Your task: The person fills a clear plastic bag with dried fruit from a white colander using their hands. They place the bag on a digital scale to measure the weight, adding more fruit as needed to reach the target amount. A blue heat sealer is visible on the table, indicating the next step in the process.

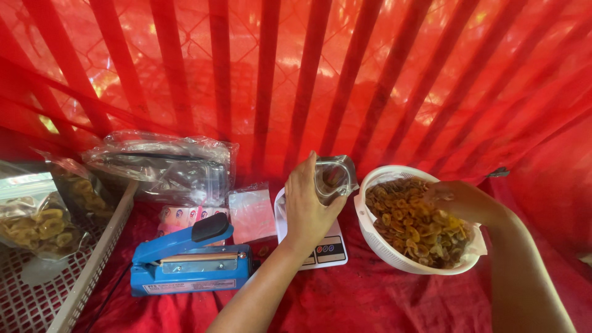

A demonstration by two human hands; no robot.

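Your left hand point(308, 206) is closed around a small clear pouch point(333, 177), fingers wrapped on its near side, thumb behind. The pouch stands upright, mouth up, held just above the white scale point(320, 250). Whether its base touches the scale plate cannot be told; your hand hides that contact.

Your right hand point(459, 200) is down in the white colander point(376, 237), over the far side of the heap of chips point(413, 228). The fingers curl loosely down onto the chips; whether they have gathered any cannot be told from this view.

Key relation: the pouch lies directly to the left of your right hand, just beside the colander's left rim, near but not touching it. The pouch's long axis is vertical, its open mouth at about the level of the colander rim. The right hand is the hand nearer the chips; the left alone has the pouch.

Surroundings: 1 blue heat sealer point(188, 262) sits on the red cloth point(394, 302) left of the scale, handle down. A stack of empty pouches point(251, 214) lies between sealer and scale. A bundle of clear bags point(166, 163) rests behind. 1 filled bag point(34, 225) lies in a crate point(92, 265) at far left.
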